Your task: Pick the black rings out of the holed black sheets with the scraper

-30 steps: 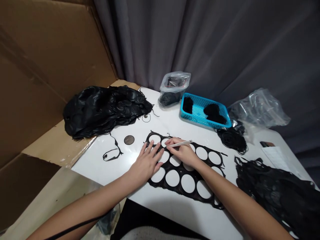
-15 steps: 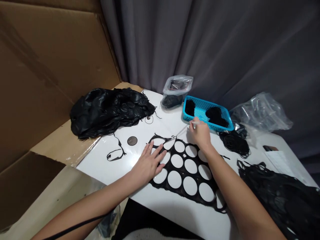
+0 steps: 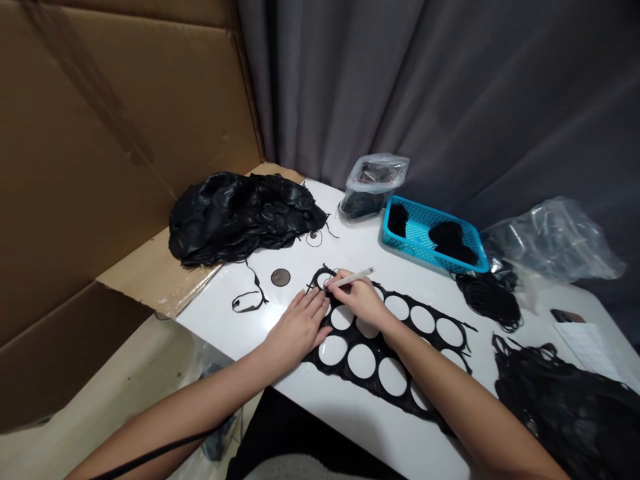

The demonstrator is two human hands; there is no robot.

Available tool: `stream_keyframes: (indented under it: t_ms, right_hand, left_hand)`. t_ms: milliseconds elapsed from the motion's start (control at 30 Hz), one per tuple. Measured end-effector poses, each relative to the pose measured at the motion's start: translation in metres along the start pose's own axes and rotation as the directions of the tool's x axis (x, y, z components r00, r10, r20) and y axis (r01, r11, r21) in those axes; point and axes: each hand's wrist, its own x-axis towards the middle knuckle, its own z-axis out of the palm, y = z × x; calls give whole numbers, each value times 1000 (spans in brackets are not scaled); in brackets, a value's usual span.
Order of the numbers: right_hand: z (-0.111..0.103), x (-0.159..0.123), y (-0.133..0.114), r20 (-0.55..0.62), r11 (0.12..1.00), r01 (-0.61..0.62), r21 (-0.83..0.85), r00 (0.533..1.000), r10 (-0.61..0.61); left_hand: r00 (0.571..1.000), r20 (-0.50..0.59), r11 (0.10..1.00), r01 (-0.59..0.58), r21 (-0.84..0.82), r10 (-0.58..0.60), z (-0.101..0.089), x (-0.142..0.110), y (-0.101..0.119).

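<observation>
A black sheet with rows of round holes (image 3: 349,337) lies flat on the white table. My left hand (image 3: 300,327) rests on its left edge with fingers stretched out, pressing it down. Just right of those fingertips, my right hand (image 3: 361,299) is closed around a slim white-handled tool (image 3: 353,277), held slanting like a pen. The tool's tip is hidden by my fingers at the upper-left holes of the sheet. Left of the sheet lie a small dark disc (image 3: 281,277) and a black strip with a loop (image 3: 249,302).
A black pile of soft pieces (image 3: 240,217) lies at the back left beside a cardboard box (image 3: 100,113). Behind the sheet stand a clear bag (image 3: 375,183) and a blue basket (image 3: 417,250) with black bundles. Black cord (image 3: 487,300) and black scraps (image 3: 565,400) lie right.
My right hand has moved left and down, bringing the tool close to my left fingertips. The cord stretched between the sheet and my right hand no longer shows. The whole view has shifted slightly.
</observation>
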Motion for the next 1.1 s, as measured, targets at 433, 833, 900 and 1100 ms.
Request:
stream_keyframes:
  t_ms: [433,833,900,1100]
  right_hand:
    - [14,-15,2,8,893,257,-369,962,-274]
    - [-59,63,32,-417,953,-102,-285,909,-27]
    - [-66,64,36,-458,984,-137,-113,886,70]
    - [-82,49,49,-681,978,-154,140,702,208]
  left_hand:
    - [998,-62,996,-4,-90,-2,2,-1,0]
    - [999,-24,995,19,-98,-22,-8,16,-21]
    - [999,-27,993,18,-118,-22,-11,17,-24]
    - [998,-26,971,56,-232,-64,-14,13,-26]
